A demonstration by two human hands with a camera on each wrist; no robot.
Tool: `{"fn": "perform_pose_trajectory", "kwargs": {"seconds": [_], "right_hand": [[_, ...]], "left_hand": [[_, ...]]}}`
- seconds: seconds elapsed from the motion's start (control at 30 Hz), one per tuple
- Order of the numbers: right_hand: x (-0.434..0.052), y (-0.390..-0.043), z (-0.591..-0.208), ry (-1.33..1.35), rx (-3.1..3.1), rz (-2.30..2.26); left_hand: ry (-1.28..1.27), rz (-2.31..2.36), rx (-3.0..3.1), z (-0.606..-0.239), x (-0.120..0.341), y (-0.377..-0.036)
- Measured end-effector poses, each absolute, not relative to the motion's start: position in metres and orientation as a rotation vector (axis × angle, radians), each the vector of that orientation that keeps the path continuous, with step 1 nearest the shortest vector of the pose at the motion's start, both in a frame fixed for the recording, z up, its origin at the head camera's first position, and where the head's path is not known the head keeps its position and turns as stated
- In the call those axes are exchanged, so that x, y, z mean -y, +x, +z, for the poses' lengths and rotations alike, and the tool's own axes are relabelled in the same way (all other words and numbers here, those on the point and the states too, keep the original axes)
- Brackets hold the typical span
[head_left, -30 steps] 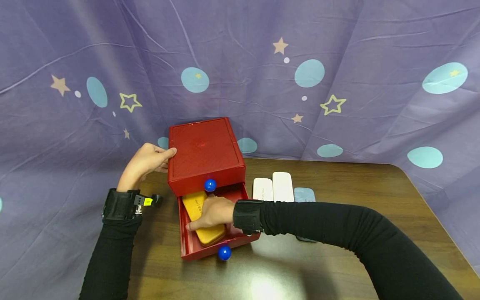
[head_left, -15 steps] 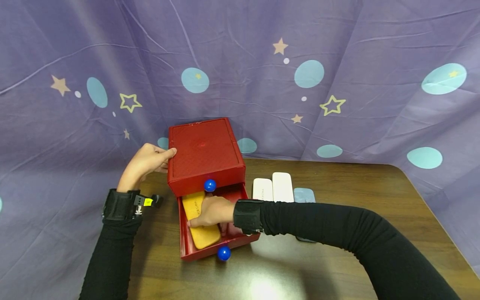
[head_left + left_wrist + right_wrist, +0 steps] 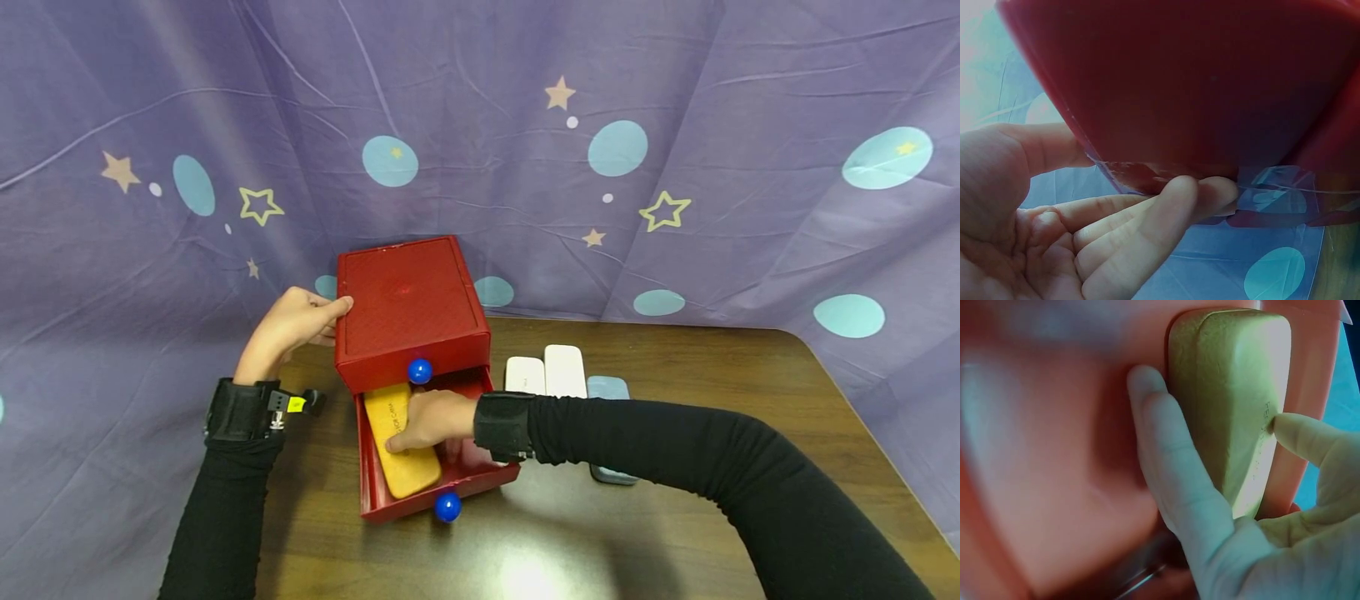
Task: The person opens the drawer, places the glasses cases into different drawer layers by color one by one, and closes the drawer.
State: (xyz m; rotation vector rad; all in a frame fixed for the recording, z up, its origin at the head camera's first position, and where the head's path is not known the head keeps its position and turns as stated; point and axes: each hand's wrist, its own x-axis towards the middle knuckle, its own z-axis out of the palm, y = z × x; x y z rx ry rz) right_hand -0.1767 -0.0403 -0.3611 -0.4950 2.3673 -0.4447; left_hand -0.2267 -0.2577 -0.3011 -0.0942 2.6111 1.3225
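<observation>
Right hand [image 3: 429,419] pinches the yellow case [image 3: 400,442] between fingers and thumb; the case lies inside the open lower drawer [image 3: 480,471]. Left hand [image 3: 294,323], fingers curled, grips the red box [image 3: 408,304] at its left side.

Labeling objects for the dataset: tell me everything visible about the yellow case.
The yellow case is an oblong, rounded-corner box with a finely textured, leather-like skin and small dark lettering along one side. It is closed and lies flat in the open bottom drawer of the red box, along the drawer's left wall. The right hand grips it, thumb on one long side and fingers along the other.
</observation>
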Motion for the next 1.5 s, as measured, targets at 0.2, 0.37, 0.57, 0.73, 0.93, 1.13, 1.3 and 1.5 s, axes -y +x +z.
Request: {"fn": "perform_pose_trajectory", "kwargs": {"seconds": [0.2,0.37,0.57,0.73,0.93,1.13,1.3,1.5], "right_hand": [[0.036,-0.179,-0.358,-0.56,-2.362,-0.388],[0.028,-0.179,-0.353,-0.616,-2.375,-0.327],[0.015,-0.181,-0.346,-0.737,-2.339,-0.278],[0.001,-0.185,-0.337,-0.851,-2.263,-0.299],[-0.019,-0.189,-0.327,-0.941,-2.212,-0.36],[-0.038,-0.188,-0.321,-1.023,-2.19,-0.48],[-0.055,-0.186,-0.315,-1.095,-2.165,-0.589],[-0.079,-0.187,-0.308,-1.147,-2.173,-0.733]], "left_hand": [[-0.104,1.323,-2.617,-0.301,0.256,-0.226],[-0.101,1.331,-2.616,-0.301,0.255,-0.226],[-0.105,1.326,-2.61,-0.301,0.256,-0.227],[-0.11,1.336,-2.598,-0.301,0.256,-0.228],[-0.1,1.345,-2.599,-0.301,0.256,-0.227],[-0.102,1.338,-2.612,-0.301,0.256,-0.226],[-0.098,1.331,-2.617,-0.302,0.256,-0.227],[-0.109,1.338,-2.619,-0.3,0.255,-0.226]]}}
